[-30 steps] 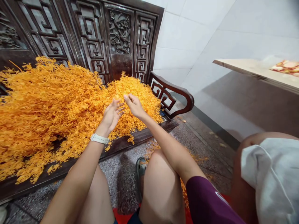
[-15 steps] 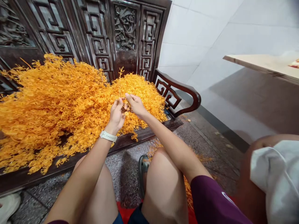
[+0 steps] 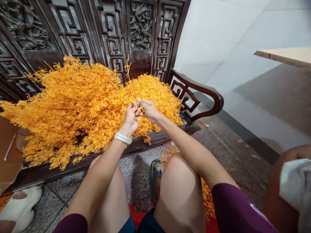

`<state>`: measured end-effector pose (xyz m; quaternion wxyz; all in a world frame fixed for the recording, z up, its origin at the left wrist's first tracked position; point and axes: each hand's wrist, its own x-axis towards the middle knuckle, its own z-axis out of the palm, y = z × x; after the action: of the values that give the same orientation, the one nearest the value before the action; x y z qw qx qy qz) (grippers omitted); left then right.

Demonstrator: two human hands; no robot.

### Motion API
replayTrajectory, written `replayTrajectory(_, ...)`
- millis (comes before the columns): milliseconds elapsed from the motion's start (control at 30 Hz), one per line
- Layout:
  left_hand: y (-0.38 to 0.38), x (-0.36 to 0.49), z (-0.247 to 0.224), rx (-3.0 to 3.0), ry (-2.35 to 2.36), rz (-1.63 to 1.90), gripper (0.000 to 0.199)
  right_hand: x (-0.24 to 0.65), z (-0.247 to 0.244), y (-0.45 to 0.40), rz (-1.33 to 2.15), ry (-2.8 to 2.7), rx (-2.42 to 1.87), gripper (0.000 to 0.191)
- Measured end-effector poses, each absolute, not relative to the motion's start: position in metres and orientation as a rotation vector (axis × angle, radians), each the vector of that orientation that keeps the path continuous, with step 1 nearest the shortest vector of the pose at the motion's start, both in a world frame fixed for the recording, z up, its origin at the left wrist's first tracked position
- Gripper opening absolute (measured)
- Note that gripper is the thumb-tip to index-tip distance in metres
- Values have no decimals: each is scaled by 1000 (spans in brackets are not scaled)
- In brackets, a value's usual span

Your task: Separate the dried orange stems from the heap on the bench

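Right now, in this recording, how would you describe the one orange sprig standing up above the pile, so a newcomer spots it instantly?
Find the dark carved wooden bench back, with a big heap of orange sprays in front of it. Just above the left hand and right hand, one thin sprig rises alone, its tip against the dark wood, while the others lie massed in the heap.

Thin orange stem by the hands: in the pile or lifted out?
Lifted: the thin orange stem stands upright above the orange pile, its lower end running down toward the left hand and right hand.
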<state>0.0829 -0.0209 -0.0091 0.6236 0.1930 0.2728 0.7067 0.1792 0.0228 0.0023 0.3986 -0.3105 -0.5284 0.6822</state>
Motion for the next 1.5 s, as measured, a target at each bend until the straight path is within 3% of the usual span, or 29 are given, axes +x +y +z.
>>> replayTrajectory(200,-32,72,-3,419,362,1484,41,195,23,14,2051,-1095,-624,45)
replayTrajectory(433,-36,58,2,279,93,1616,48,200,43,-3,2096,-1091,-404,47)
replayTrajectory(533,-29,47,-1,291,177,1644,40,206,52,-9,2054,-1343,-350,47)
replayTrajectory(667,-22,40,-5,438,444,1666,17,221,53,8,1671,-1480,-687,33)
replayTrajectory(867,-23,40,-2,493,506,1594,37,238,15,56,754,-1588,-1541,56)
replayTrajectory(1033,-22,41,-1,498,446,1512,33,233,-5,63,498,-1900,-1365,43)
replayTrajectory(1133,-19,44,-5,503,455,1539,27,230,-9,63,517,-1888,-1367,28)
replayTrajectory(1233,-17,45,-10,497,485,1587,25,232,-9,63,550,-1864,-1503,51)
replayTrajectory(1300,-16,44,-13,495,499,1603,27,234,-7,61,544,-1866,-1487,52)
replayTrajectory(1500,-11,49,-20,524,610,1750,40,213,3,24,996,-1882,-895,46)
